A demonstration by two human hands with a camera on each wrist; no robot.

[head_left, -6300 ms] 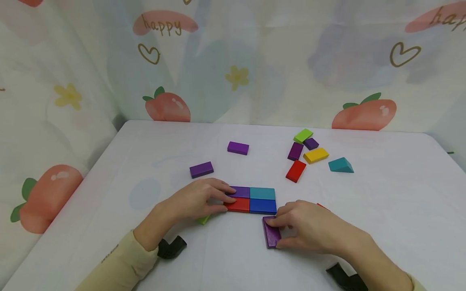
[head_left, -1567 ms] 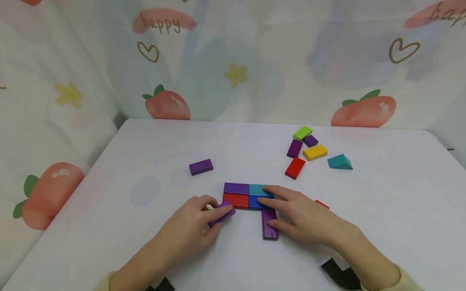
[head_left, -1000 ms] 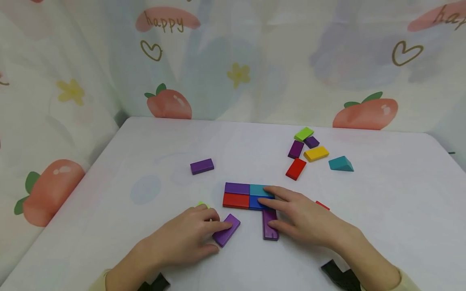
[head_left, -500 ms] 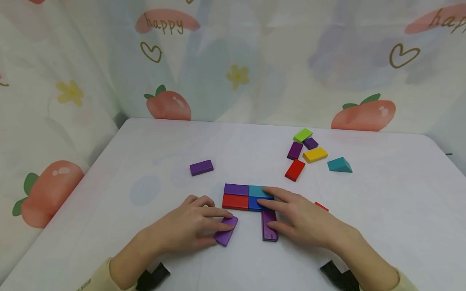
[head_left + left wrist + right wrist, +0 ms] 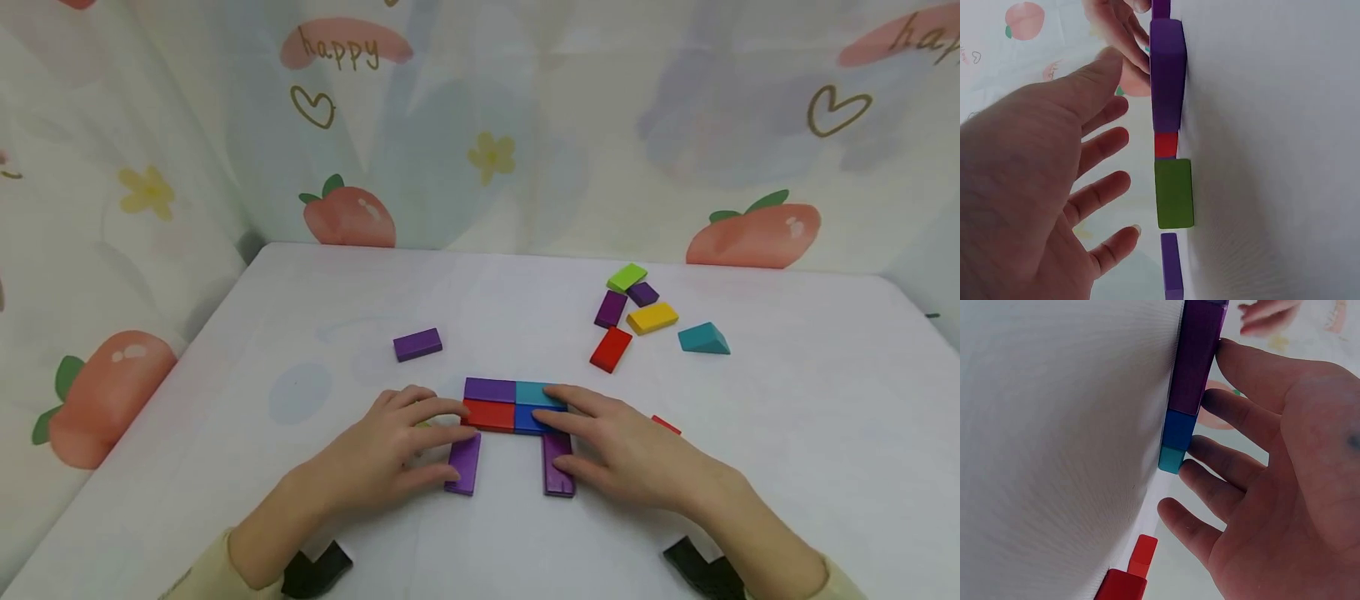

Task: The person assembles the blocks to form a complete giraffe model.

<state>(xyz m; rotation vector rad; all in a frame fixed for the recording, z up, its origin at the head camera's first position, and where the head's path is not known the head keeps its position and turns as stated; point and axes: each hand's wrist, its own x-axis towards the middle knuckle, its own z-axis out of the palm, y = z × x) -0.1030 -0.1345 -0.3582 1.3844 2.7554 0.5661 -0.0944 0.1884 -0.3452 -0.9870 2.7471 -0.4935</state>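
Note:
Four-sided blocks lie flat in a joined rectangle: purple (image 5: 490, 389), teal (image 5: 527, 392), red (image 5: 491, 415) and blue (image 5: 527, 423). A lighter purple block (image 5: 467, 467) points toward me below the red one, slightly slanted. My left hand (image 5: 397, 446) spreads its straight fingers along the left side, fingertips at the red block's edge and over the lighter purple block. A darker purple block (image 5: 558, 481) stands lengthwise below the blue one. My right hand (image 5: 637, 450) rests extended fingertips on the teal, blue and darker purple blocks.
A green block (image 5: 1174, 194) lies beside my left hand, mostly hidden in the head view. Another purple block (image 5: 417, 344) lies farther back. Back right are a lime block (image 5: 626, 277), yellow block (image 5: 652, 318), red block (image 5: 611, 350) and teal wedge (image 5: 703, 339).
The purple block from the back of the table now lies below the red one, turned nearly straight by my left hand. The darker purple block has moved up to the blue one.

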